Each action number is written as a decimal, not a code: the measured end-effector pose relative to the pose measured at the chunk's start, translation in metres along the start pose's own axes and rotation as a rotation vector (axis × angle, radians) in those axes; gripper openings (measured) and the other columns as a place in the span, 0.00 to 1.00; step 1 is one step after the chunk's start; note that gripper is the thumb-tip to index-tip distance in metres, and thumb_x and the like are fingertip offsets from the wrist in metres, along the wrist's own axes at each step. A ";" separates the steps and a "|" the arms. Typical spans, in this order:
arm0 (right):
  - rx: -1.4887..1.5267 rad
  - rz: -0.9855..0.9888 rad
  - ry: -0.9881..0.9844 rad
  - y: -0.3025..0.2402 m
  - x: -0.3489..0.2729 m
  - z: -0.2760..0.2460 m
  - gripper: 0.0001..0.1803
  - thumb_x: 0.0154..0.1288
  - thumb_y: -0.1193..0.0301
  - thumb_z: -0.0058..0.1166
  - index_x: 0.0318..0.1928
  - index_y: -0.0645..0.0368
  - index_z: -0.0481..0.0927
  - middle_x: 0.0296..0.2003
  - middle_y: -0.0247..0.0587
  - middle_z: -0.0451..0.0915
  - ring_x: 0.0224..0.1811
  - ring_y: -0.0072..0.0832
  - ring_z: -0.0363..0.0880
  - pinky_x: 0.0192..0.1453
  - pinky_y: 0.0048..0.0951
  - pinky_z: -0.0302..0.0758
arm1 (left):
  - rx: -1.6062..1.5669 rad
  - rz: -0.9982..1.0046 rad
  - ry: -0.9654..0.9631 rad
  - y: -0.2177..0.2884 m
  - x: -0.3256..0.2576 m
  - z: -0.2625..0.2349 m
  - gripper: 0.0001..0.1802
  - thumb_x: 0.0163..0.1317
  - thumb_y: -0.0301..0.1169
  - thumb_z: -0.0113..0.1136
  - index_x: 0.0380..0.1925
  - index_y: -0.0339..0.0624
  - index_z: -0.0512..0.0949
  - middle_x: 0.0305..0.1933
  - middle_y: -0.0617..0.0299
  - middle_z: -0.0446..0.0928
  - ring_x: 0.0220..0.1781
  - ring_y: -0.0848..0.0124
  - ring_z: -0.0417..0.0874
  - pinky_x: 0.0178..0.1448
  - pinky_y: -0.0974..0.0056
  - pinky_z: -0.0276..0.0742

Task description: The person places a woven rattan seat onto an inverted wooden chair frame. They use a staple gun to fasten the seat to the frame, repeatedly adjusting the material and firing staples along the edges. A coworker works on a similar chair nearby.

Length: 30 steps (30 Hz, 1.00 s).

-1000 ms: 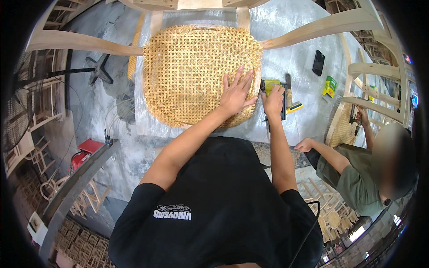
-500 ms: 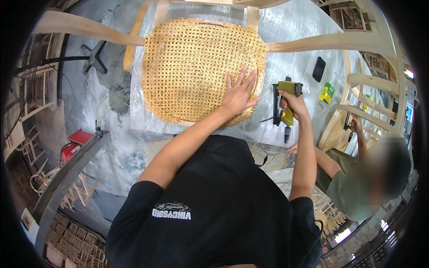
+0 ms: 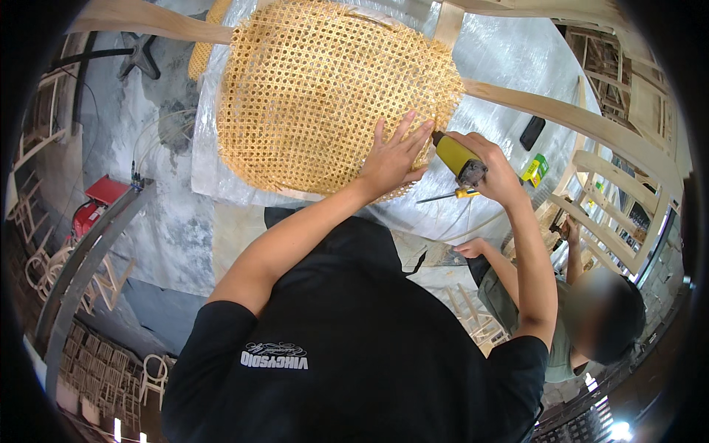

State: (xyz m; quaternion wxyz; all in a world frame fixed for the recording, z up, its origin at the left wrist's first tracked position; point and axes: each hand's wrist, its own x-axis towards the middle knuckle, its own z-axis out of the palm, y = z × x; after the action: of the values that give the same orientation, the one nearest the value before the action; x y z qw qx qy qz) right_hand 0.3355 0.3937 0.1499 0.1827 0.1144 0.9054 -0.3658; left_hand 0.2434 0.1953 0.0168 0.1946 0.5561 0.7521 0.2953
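Note:
A woven cane sheet [image 3: 310, 96] with frayed edges covers the seat of a pale wooden chair [image 3: 546, 107]. My left hand [image 3: 391, 159] lies on its lower right part, palm down, fingers spread. In my right hand [image 3: 496, 168] is a yellow-green staple gun [image 3: 456, 156]. Its nose points toward the seat's right edge, close to my left fingertips; whether it touches the cane I cannot tell. Below the staple gun, a screwdriver [image 3: 452, 196] lies on the plastic-covered table.
A black phone [image 3: 532, 133] and a green-yellow box [image 3: 535, 170] lie right of my right hand. A co-worker [image 3: 517, 295] is at the lower right, beside more wooden chair frames [image 3: 620, 177]. A red machine [image 3: 103, 196] stands at the left, near a metal beam [image 3: 88, 258].
My right hand has turned the staple gun and brought it left to the seat's edge. My left hand stays flat on the cane. The view has shifted, and the screwdriver shows more fully.

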 end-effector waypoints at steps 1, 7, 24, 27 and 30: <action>-0.003 -0.001 0.002 0.004 0.001 0.002 0.40 0.43 0.82 0.60 0.64 0.60 0.76 0.44 0.55 0.80 0.46 0.58 0.79 0.52 0.44 0.77 | -0.008 -0.003 -0.001 0.000 0.000 0.000 0.46 0.62 0.53 0.64 0.76 0.45 0.61 0.84 0.68 0.53 0.86 0.57 0.44 0.74 0.25 0.42; -0.019 0.029 -0.002 0.012 0.004 0.010 0.43 0.41 0.83 0.63 0.66 0.59 0.75 0.42 0.56 0.80 0.45 0.59 0.79 0.50 0.47 0.77 | 0.010 -0.019 -0.038 -0.001 0.002 0.002 0.46 0.60 0.54 0.65 0.74 0.46 0.64 0.83 0.70 0.53 0.86 0.60 0.44 0.74 0.26 0.44; -0.165 0.055 -0.118 0.019 0.020 0.006 0.49 0.38 0.83 0.67 0.68 0.51 0.73 0.47 0.53 0.83 0.51 0.55 0.81 0.60 0.47 0.75 | 0.109 0.012 0.014 -0.006 -0.001 0.007 0.46 0.58 0.55 0.65 0.74 0.50 0.66 0.83 0.73 0.53 0.85 0.62 0.48 0.71 0.26 0.48; -0.102 0.066 -0.182 0.021 0.025 0.000 0.49 0.36 0.83 0.67 0.68 0.52 0.74 0.47 0.54 0.84 0.51 0.55 0.80 0.60 0.46 0.76 | 0.120 0.005 0.021 -0.006 0.000 0.008 0.45 0.59 0.56 0.64 0.74 0.51 0.66 0.83 0.74 0.53 0.84 0.63 0.49 0.70 0.27 0.49; -0.072 0.015 -0.163 0.026 0.025 0.000 0.49 0.35 0.82 0.67 0.67 0.53 0.75 0.47 0.55 0.84 0.51 0.55 0.80 0.59 0.46 0.76 | 0.113 0.002 0.019 -0.004 0.000 0.006 0.45 0.59 0.55 0.64 0.74 0.51 0.66 0.83 0.74 0.53 0.84 0.63 0.50 0.70 0.27 0.50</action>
State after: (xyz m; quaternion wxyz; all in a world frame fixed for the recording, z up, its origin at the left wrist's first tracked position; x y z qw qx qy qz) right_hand 0.3213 0.4143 0.1233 0.2625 0.0845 0.8992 -0.3396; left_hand 0.2443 0.1956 0.0091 0.1556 0.5641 0.7688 0.2578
